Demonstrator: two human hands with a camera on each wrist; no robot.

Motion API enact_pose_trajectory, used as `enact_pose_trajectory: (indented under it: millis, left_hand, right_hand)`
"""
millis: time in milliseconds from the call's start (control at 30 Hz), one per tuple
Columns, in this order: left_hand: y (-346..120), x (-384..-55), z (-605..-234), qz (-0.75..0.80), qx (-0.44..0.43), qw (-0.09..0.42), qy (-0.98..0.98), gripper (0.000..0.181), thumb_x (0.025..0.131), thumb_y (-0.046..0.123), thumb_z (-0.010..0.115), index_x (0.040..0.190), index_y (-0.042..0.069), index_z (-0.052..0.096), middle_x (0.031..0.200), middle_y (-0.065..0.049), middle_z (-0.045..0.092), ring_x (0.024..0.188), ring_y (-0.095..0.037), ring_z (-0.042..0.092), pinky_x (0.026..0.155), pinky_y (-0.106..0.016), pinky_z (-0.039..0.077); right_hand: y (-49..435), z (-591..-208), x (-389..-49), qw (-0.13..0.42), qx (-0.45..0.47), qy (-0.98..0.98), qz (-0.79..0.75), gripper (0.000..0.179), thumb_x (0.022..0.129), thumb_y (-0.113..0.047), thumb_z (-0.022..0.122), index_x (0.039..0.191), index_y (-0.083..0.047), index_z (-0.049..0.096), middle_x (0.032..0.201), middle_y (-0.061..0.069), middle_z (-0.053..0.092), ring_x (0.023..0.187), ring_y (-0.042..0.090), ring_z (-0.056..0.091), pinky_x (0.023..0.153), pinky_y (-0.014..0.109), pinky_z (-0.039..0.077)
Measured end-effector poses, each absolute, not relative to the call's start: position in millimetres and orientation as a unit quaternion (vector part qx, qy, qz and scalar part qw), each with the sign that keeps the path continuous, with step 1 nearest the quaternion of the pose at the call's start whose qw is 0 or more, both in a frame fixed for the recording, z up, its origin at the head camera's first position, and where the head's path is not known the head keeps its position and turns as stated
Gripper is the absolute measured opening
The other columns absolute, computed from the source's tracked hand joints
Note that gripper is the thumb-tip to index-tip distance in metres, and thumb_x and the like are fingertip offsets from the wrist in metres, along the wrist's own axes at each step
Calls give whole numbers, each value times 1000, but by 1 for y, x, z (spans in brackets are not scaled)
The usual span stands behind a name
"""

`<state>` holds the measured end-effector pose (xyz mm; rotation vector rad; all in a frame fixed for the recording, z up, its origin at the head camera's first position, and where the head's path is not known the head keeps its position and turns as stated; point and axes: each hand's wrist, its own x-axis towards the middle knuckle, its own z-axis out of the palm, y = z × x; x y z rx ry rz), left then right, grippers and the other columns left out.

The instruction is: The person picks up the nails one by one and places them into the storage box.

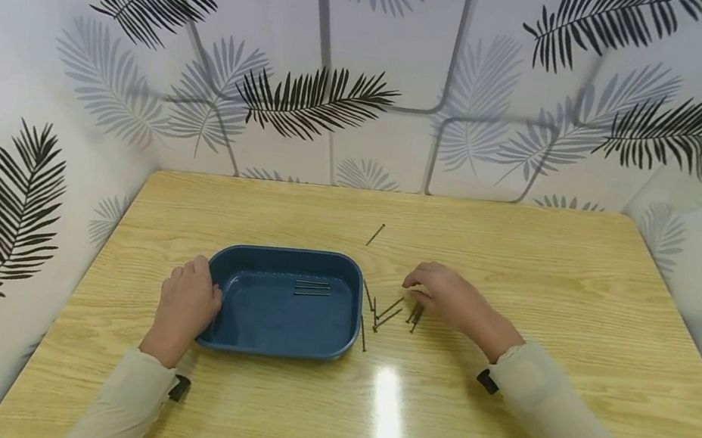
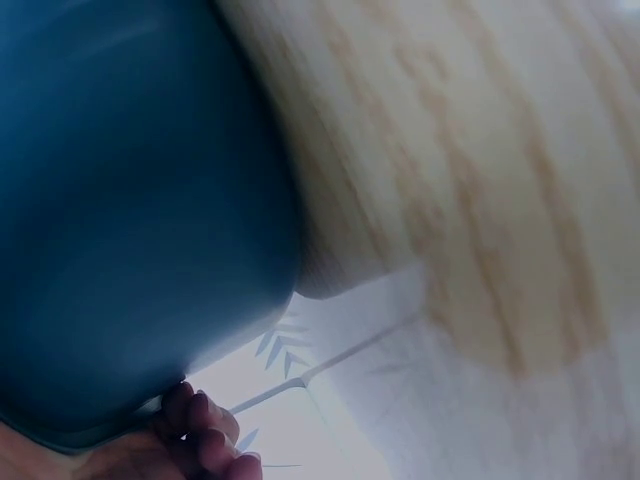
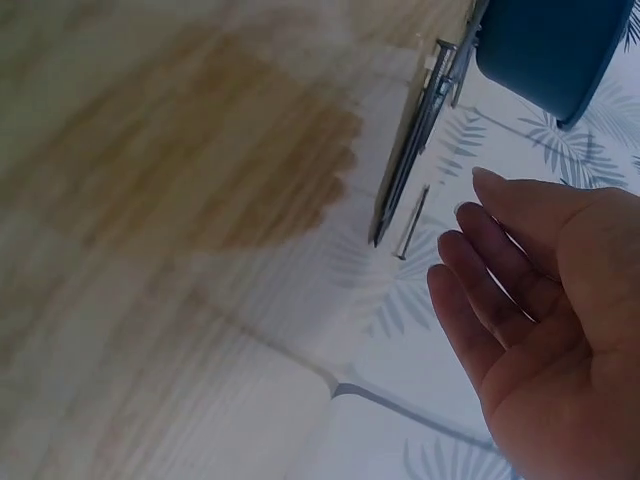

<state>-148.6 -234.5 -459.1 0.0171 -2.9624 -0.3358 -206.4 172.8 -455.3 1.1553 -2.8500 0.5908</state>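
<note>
A dark blue plastic bin (image 1: 278, 330) stands on the wooden table, with several thin nails (image 1: 311, 289) lying side by side on its floor. My left hand (image 1: 189, 302) grips the bin's left rim; in the left wrist view its fingers (image 2: 215, 430) curl at the edge. To the right of the bin, loose nails (image 1: 388, 318) lie scattered. My right hand (image 1: 449, 297) hovers just by another small group of nails (image 1: 415, 315), partly covering them. In the right wrist view that hand (image 3: 560, 300) has loosely bent fingers and holds nothing.
One nail (image 1: 375, 235) lies apart, behind the others toward the back of the table (image 1: 526, 247). Behind the table rises a wall (image 1: 393, 42) covered in leaf-patterned sheeting, which continues along both sides. A bright light reflection falls on the table's front part.
</note>
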Motion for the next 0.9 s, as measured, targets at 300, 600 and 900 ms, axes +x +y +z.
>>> enact_pose_trajectory:
  millis: [300, 600, 900]
  left_hand:
    - [-236, -148, -459, -116, 6, 75, -990, 21, 86, 11, 57, 89, -4, 43, 80, -19, 49, 73, -35, 47, 63, -46, 36]
    - [-236, -148, -459, -113, 3, 82, -990, 21, 85, 11, 58, 88, -4, 43, 79, -19, 48, 73, -35, 47, 63, -46, 37]
    - [-236, -148, -459, -115, 7, 74, -991, 21, 86, 11, 57, 88, -4, 42, 79, -18, 48, 73, -35, 47, 62, -46, 36]
  right_hand:
    - [165, -465, -204, -1, 429, -881, 199, 16, 82, -5, 68, 98, -7, 67, 97, 3, 62, 92, 17, 56, 80, 31, 46]
    - [156, -468, -203, -32, 426, -881, 205, 14, 83, -9, 68, 98, -8, 67, 96, 1, 61, 91, 16, 54, 80, 30, 46]
    - [152, -469, -201, -36, 429, -883, 185, 13, 83, -9, 68, 96, -9, 67, 95, 0, 61, 90, 15, 55, 79, 28, 46]
